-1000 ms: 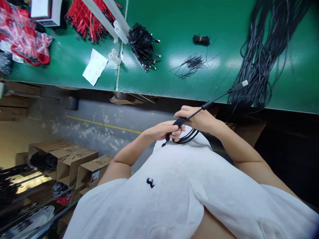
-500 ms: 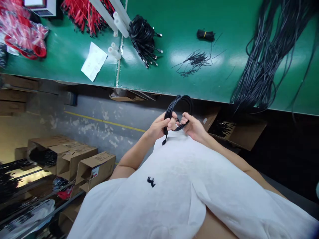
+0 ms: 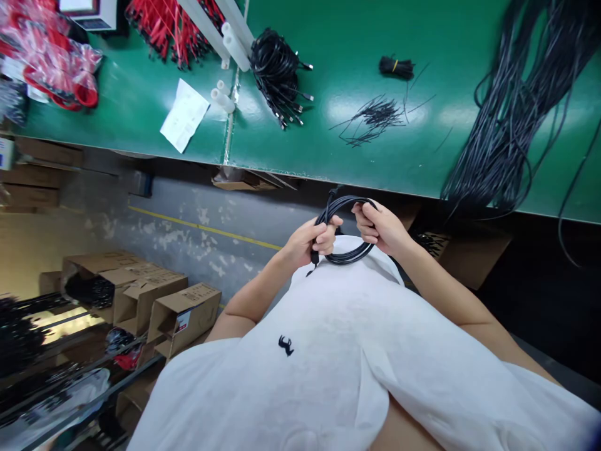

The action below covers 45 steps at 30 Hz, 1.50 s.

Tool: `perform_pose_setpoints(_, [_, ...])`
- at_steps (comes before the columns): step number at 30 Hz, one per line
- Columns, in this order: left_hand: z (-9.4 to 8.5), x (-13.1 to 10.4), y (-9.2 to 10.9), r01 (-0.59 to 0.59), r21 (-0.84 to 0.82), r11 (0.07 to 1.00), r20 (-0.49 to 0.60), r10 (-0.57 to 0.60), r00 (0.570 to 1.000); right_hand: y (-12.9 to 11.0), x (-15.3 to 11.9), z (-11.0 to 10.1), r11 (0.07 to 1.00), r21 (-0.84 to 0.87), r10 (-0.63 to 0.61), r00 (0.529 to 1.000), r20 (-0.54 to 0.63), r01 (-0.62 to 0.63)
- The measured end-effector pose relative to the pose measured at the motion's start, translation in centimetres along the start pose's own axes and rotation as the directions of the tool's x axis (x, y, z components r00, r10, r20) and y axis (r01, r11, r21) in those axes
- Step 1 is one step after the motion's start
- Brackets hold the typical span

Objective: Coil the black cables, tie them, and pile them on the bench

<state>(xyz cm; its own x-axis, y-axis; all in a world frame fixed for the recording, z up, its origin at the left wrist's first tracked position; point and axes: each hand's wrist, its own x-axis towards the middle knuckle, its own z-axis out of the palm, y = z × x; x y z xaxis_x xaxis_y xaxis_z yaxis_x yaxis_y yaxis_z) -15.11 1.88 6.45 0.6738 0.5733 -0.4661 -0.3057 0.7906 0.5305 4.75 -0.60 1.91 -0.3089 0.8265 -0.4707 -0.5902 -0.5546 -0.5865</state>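
Note:
A black cable [image 3: 350, 255] is wound into a loose coil in front of my body, below the table's near edge. On the coil's left side my left hand [image 3: 315, 241] is closed around the bundled turns, with a connector end hanging below the fingers. My right hand [image 3: 375, 225] pinches the coil at its upper right, fingers curled. Past the edge, on the green table [image 3: 328, 37], lie loose black ties [image 3: 378, 114] and a banded bundle of ties [image 3: 397, 67]. A pile of coiled black cables [image 3: 277, 72] with metal plugs sits to their left.
Long black cables [image 3: 509, 134] spread over the table's right part, some hanging off its edge. Left stand white tubes [image 3: 235, 47], a paper sheet [image 3: 184, 116] and red bagged cables [image 3: 70, 69]. Open cardboard boxes [image 3: 185, 313] stand lower left; another box [image 3: 474, 257] is under the table.
My right hand has moved up and right along the coil, away from my left hand. The coil looks wider and hangs lower between them. My left hand keeps its hold.

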Motion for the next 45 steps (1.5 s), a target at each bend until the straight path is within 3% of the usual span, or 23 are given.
perform_pose_setpoints(4, [0.0, 0.3, 0.1, 0.005, 0.044, 0.999, -0.024, -0.004, 1.000, -0.1, -0.1, -0.3, 0.989, -0.121, -0.082, 0.997, -0.014, 0.080])
perform_pose_setpoints(6, [-0.1, 0.4, 0.3, 0.051, 0.062, 0.997, -0.032, -0.049, 0.998, -0.7, 0.2, -0.9, 0.937, -0.259, -0.250, 0.968, -0.033, 0.234])
perform_pose_setpoints(8, [-0.2, 0.4, 0.6, 0.106, 0.077, 0.991, -0.011, -0.105, 0.994, -2.1, 0.8, -1.5, 0.765, -0.479, -0.484, 0.875, 0.014, 0.431])
perform_pose_setpoints(10, [-0.3, 0.3, 0.9, 0.152, 0.102, 0.983, 0.031, -0.155, 0.987, -4.0, 1.8, -1.9, 0.496, -0.688, -0.577, 0.793, 0.195, 0.530])
perform_pose_setpoints(12, [-0.5, 0.2, 1.2, 0.182, 0.140, 0.973, 0.072, -0.193, 0.979, -5.7, 2.9, -1.9, 0.252, -0.789, -0.437, 0.794, 0.424, 0.560])
perform_pose_setpoints(15, [-0.6, 0.2, 1.3, 0.182, 0.194, 0.964, 0.096, -0.204, 0.974, -7.2, 3.9, -1.6, 0.026, -0.772, -0.198, 0.761, 0.618, 0.635])
perform_pose_setpoints(20, [-0.4, 0.6, 1.2, 0.154, 0.216, 0.964, 0.076, -0.174, 0.982, -7.3, 3.1, -1.0, -0.224, -0.725, -0.243, 0.683, 0.689, 0.651])
perform_pose_setpoints(26, [0.2, 0.7, 1.4, 0.218, 0.235, 0.947, 0.120, -0.251, 0.961, -7.2, 2.3, -0.1, -0.233, -0.684, -0.165, 0.665, 0.728, 0.691])
perform_pose_setpoints(29, [0.4, 0.5, 1.4, 0.212, 0.293, 0.932, 0.184, -0.272, 0.944, -7.0, 2.4, -0.2, -0.229, -0.708, -0.115, 0.704, 0.701, 0.668])
perform_pose_setpoints(31, [0.2, 0.3, 1.4, 0.167, 0.309, 0.936, 0.198, -0.235, 0.952, -6.9, 2.3, -0.5, -0.179, -0.745, -0.105, 0.741, 0.663, 0.642])
perform_pose_setpoints(35, [-0.3, 0.1, 0.9, 0.094, 0.300, 0.949, 0.182, -0.154, 0.971, -6.5, 1.9, -1.3, -0.085, -0.790, -0.165, 0.773, 0.613, 0.608])
perform_pose_setpoints(39, [0.1, 0.3, 0.6, 0.101, 0.250, 0.963, 0.199, -0.153, 0.968, -6.1, 1.8, -1.3, -0.104, -0.817, -0.209, 0.790, 0.576, 0.568])
perform_pose_setpoints(45, [1.0, 1.1, 0.8, 0.051, 0.164, 0.985, 0.128, -0.073, 0.989, -6.1, 1.8, -1.2, -0.087, -0.845, -0.289, 0.799, 0.528, 0.527])
